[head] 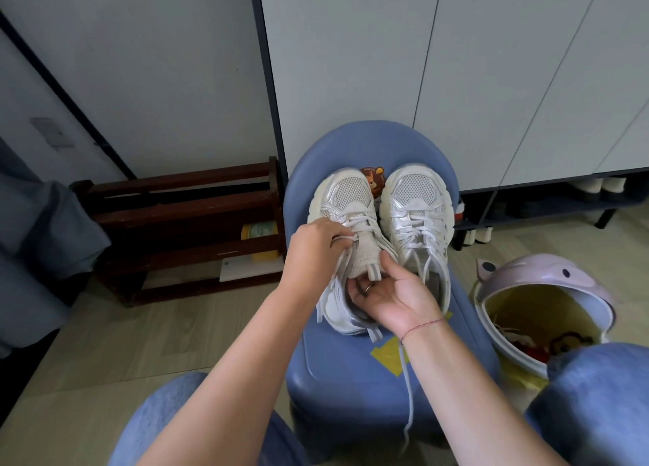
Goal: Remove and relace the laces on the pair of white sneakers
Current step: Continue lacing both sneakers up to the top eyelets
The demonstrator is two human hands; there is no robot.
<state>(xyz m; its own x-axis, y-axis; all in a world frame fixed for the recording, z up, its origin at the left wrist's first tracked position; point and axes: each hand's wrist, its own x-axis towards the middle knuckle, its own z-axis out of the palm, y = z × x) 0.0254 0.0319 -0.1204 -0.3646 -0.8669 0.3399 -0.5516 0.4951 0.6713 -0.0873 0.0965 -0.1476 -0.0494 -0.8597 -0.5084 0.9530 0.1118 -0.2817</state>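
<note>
Pinching the lace (346,238), which looks soft and limp, close to its eyelet with my left hand (312,251), I steady the light sneaker (347,191) on the blue stool (333,367) at frame centre, my right hand (393,298) curled into its collar.

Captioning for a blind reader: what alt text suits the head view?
A left hand pinches a lace on one white sneaker while the right hand holds its tongue; the second sneaker stands alongside, both on a blue stool.
</note>
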